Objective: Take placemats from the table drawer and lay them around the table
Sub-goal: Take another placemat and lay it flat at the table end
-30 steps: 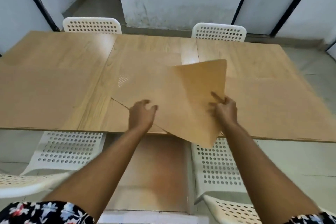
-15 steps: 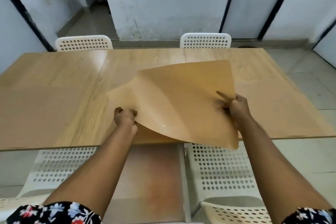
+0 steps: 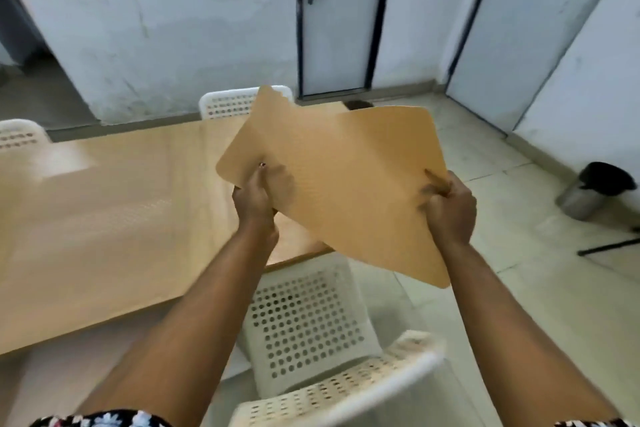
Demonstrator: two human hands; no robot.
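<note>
The whole frame is motion-blurred, and the placemat (image 3: pixel 346 184) hides the table's far right corner and part of a white perforated chair (image 3: pixel 235 104) behind it. The drawer cannot be made out. Another chair (image 3: pixel 17 135) at the far left is cut off by the frame edge. The light wooden table (image 3: pixel 104 218) runs off to the left; a white perforated chair (image 3: pixel 304 329) sits at its near edge below the arms. Behind stand whitewashed walls, a pale door (image 3: pixel 336 17) with a latch, a tiled floor and a dark-lined metal bin (image 3: pixel 595 191). The placemat is tan, thin, round-cornered and faintly textured, held tilted in the air above the table's right end. The left hand (image 3: pixel 256 198) pinches its left edge; the right hand (image 3: pixel 450 208) is closed around its right edge.
</note>
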